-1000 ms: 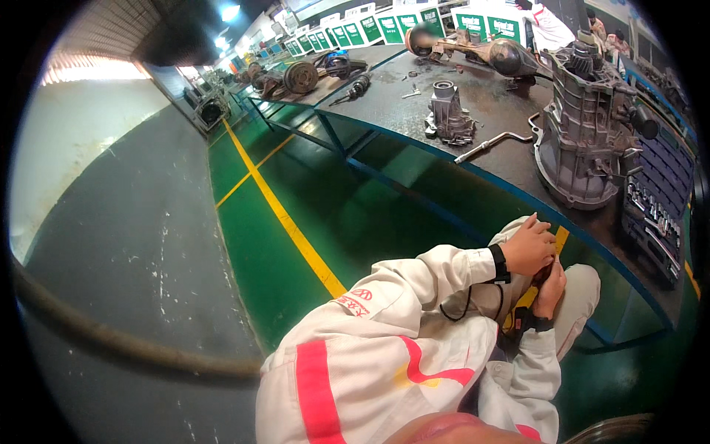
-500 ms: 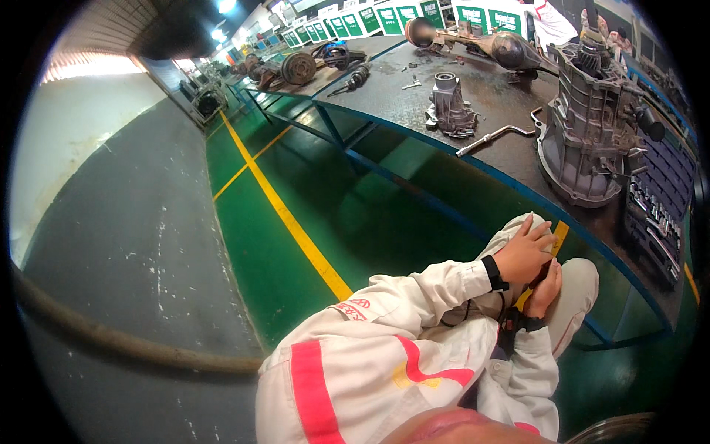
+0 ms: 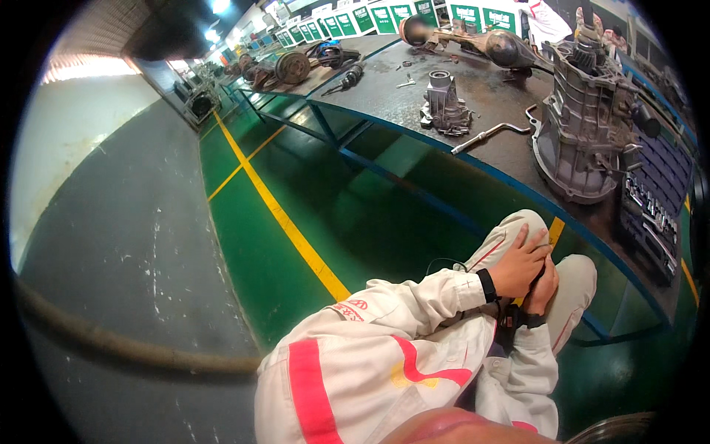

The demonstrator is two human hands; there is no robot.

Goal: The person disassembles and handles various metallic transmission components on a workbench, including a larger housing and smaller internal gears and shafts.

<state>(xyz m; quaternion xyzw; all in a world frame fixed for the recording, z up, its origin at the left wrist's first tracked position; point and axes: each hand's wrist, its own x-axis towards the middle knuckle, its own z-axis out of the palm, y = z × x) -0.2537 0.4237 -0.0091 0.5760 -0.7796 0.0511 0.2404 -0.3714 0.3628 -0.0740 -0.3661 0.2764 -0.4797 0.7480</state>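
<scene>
Between my knees my two hands meet. My left hand (image 3: 521, 265), with a black band at its wrist, lies with fingers stretched out and slightly apart, their tips against my right hand (image 3: 545, 287). No object shows in the left one. The right hand is turned on its side, its fingers mostly hidden behind the left, so its grip does not show. Beyond my knees, on the workbench (image 3: 510, 159), a large gearbox housing (image 3: 584, 137) stands upright with gears exposed at its top. A bent-handled wrench (image 3: 492, 135) lies beside it.
An open socket set case (image 3: 654, 211) sits right of the housing. A smaller metal casing (image 3: 445, 107), a geared shaft (image 3: 346, 79) and an axle assembly (image 3: 473, 43) rest farther along the bench. Its blue frame edge runs close past my knees. A hose-like bar (image 3: 140, 351) crosses at left.
My left hand has slid off the knee, down and closer over my right hand. The view has shifted slightly; the things on the bench stay put.
</scene>
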